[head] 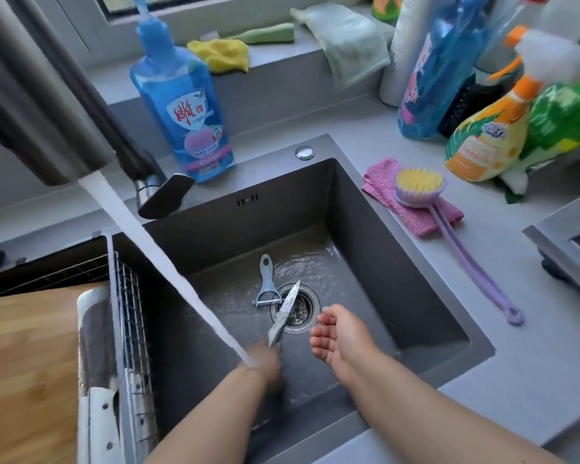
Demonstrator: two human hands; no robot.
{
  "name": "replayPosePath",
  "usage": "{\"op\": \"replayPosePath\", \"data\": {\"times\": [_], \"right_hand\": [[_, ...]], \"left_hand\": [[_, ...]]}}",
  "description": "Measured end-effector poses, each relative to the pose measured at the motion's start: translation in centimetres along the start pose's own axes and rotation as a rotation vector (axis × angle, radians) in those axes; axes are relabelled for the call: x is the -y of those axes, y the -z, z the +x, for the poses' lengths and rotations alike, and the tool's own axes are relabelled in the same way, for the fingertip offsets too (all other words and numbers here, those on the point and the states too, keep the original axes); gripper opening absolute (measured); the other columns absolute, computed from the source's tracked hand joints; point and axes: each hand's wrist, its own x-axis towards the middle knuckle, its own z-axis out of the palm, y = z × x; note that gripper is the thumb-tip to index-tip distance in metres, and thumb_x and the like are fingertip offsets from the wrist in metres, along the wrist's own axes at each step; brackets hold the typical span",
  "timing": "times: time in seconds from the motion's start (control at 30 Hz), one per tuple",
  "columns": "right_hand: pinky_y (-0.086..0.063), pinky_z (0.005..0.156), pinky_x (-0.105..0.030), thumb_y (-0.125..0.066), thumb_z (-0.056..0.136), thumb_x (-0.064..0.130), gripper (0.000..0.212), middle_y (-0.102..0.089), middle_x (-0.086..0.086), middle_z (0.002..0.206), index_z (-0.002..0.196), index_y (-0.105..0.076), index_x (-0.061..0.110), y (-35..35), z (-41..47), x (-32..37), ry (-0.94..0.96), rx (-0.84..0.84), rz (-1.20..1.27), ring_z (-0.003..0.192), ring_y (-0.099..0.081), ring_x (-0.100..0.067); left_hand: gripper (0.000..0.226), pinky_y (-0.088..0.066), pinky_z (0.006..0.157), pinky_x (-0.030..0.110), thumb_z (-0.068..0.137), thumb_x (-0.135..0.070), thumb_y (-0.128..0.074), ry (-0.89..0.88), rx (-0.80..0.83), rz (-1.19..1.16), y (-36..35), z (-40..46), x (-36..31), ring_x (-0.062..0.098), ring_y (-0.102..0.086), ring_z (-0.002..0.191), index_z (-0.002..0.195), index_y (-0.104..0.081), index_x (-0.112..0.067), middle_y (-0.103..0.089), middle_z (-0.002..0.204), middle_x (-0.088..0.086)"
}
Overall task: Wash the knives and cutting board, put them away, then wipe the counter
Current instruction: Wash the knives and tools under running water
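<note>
While water is running from the faucet (47,122) in a slanting stream, the person is leaning both forearms over the sink (365,209). Their left hand (263,358) is sitting right under the falling water, fingers curled round the handle of a small knife (284,313), whose blade is pointing up and away over the drain (297,309). Just to the right of it, apart and touching nothing, the right hand (337,333) is hanging palm up with its fingers loosely cupped. To the left of the left hand, a wire rack (128,329) is sitting along the sink's edge, and beyond that a wooden cutting board (24,370) is lying on the counter. Just past the knife tip, a blue peeler (265,283) is lying on the wet sink floor. Farther off to the right of the hands, a purple brush (449,229) is resting on a pink cloth (412,216). Beyond the sink, a blue soap bottle (181,105) is standing, with spray bottles (489,128) crowding the far right and cloths (349,38) lying on the sill.
</note>
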Motion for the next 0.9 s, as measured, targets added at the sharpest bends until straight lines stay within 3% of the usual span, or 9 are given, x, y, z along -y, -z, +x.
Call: {"op": "replayPosePath", "data": {"times": [0.13,0.2,0.33,0.53,0.7,0.9], "right_hand": [[-0.040,0.039,-0.018,-0.045,0.092,0.018,0.023,-0.053,-0.002,0.044,0.071,-0.051,0.012,0.2,-0.2,0.1,-0.008,-0.003,0.002,0.035,-0.048,-0.013],[-0.040,0.038,-0.018,-0.045,0.092,0.019,0.024,-0.053,-0.002,0.044,0.070,-0.051,0.012,0.1,-0.3,0.2,-0.014,0.002,0.004,0.034,-0.048,-0.013],[-0.040,0.040,-0.019,-0.045,0.092,0.020,0.025,-0.053,-0.003,0.043,0.069,-0.051,0.012,0.0,-0.8,0.3,-0.022,0.029,-0.006,0.035,-0.048,-0.014],[-0.041,0.039,-0.016,-0.045,0.093,0.021,0.027,-0.054,-0.003,0.041,0.069,-0.050,0.011,-0.3,-1.5,0.3,0.009,0.020,-0.081,0.032,-0.048,-0.013],[-0.032,0.038,-0.015,-0.044,0.095,0.016,0.026,-0.048,-0.005,0.041,0.070,-0.048,0.009,-1.4,-2.1,-0.3,0.091,0.021,-0.273,0.030,-0.041,-0.014],[-0.027,0.038,-0.014,-0.043,0.093,0.007,0.018,-0.046,-0.011,0.053,0.075,-0.047,0.007,-1.8,-2.5,-0.9,0.260,0.072,-0.489,0.034,-0.037,-0.015]], "left_hand": [[0.027,-0.046,0.082,0.031,0.093,-0.023,-0.051,-0.028,0.007,-0.173,0.7,-1.1,2.2,0.029,-0.059,0.111,0.113,-0.062,-0.008,-0.063,0.119,0.015],[0.016,-0.046,0.066,0.024,0.082,-0.017,-0.058,0.049,-0.005,-0.391,1.1,-2.9,3.2,0.027,-0.067,0.092,0.092,-0.070,-0.012,-0.071,0.097,0.011],[0.025,-0.047,0.047,0.020,0.074,-0.002,-0.053,0.124,-0.100,-0.785,0.9,-6.5,5.0,0.010,-0.055,0.043,0.060,-0.065,-0.019,-0.060,0.055,-0.004],[0.015,-0.042,0.041,0.024,0.081,0.003,-0.053,0.182,-0.092,-1.216,0.2,-10.7,6.3,0.018,-0.051,0.043,0.084,-0.050,-0.011,-0.065,0.066,0.015],[0.025,-0.032,0.042,0.018,0.091,0.006,-0.040,0.135,-0.011,-1.558,0.9,-13.6,5.6,0.015,-0.047,0.042,0.079,-0.061,0.002,-0.065,0.067,0.019],[0.020,-0.034,0.036,0.017,0.092,0.004,-0.035,0.162,0.067,-1.860,0.2,-14.9,5.9,0.015,-0.046,0.036,0.097,-0.054,0.009,-0.062,0.078,0.033]]}}
